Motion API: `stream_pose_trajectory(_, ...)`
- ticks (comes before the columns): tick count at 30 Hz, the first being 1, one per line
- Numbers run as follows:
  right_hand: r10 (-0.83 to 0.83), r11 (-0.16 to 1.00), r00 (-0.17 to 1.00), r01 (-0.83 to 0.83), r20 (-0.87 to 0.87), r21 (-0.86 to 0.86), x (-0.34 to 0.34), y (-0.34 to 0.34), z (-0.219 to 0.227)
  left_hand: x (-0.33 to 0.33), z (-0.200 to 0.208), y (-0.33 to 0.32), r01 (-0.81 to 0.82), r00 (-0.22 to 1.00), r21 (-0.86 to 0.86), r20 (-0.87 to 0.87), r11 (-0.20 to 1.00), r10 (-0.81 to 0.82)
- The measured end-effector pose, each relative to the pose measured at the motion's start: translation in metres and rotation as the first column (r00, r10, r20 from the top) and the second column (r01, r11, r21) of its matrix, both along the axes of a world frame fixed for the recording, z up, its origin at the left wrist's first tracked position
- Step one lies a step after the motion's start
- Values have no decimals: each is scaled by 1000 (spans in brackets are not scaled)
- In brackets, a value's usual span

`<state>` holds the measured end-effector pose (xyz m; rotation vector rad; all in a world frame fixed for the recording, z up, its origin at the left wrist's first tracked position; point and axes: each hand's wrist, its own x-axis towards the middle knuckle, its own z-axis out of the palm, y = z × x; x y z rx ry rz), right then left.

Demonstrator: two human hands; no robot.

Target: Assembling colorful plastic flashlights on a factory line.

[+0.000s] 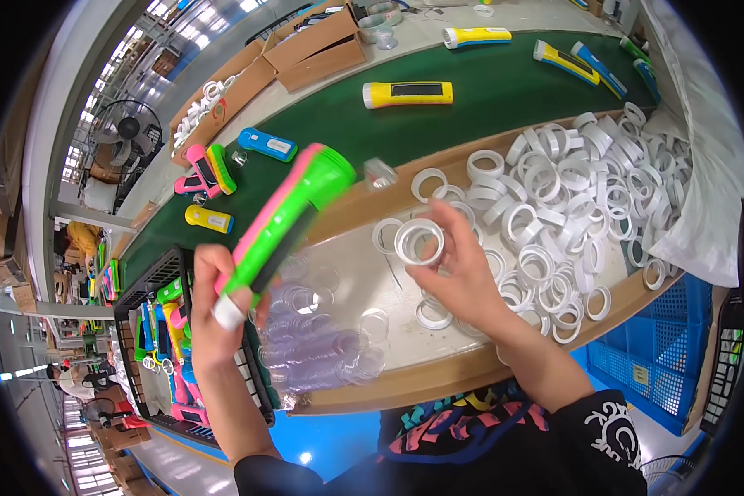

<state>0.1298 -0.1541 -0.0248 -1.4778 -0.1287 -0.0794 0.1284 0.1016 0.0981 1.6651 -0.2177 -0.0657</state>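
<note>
My left hand [215,289] is closed around a green flashlight [306,190] with a dark panel along its side. A pink strip runs along the far side of it; I cannot tell whether this is a second flashlight. The wide green end points up and right, and a white end [228,313] shows below my fingers. Between thumb and fingers, my right hand [461,269] pinches a white plastic ring [419,241] above the work tray. A heap of similar white rings [554,190] lies to its right. Clear round discs [322,355] are piled below the flashlight.
Beyond the tray's brown edge runs a green belt [322,99] carrying several flashlights, including a yellow one [409,93] and a blue one [268,145]. A black crate [153,306] of flashlights stands at the left. Cardboard boxes [314,41] sit at the back; a blue basket [649,355] is at the right.
</note>
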Motion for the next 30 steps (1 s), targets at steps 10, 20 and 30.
stream_pose_trajectory(10,47,992,990,-62,132,107,-12,-10,14,-54,35,2,469,839,480,21,742,-544)
stream_pose_trajectory(20,414,728,878,-162,239,-667,-37,-51,72,-56,55,-20,373,889,680,-68,631,-453)
stream_pose_trajectory(30,672,611,731,-458,117,-645,-39,-76,89,-63,33,-30,500,810,586,-57,637,-583)
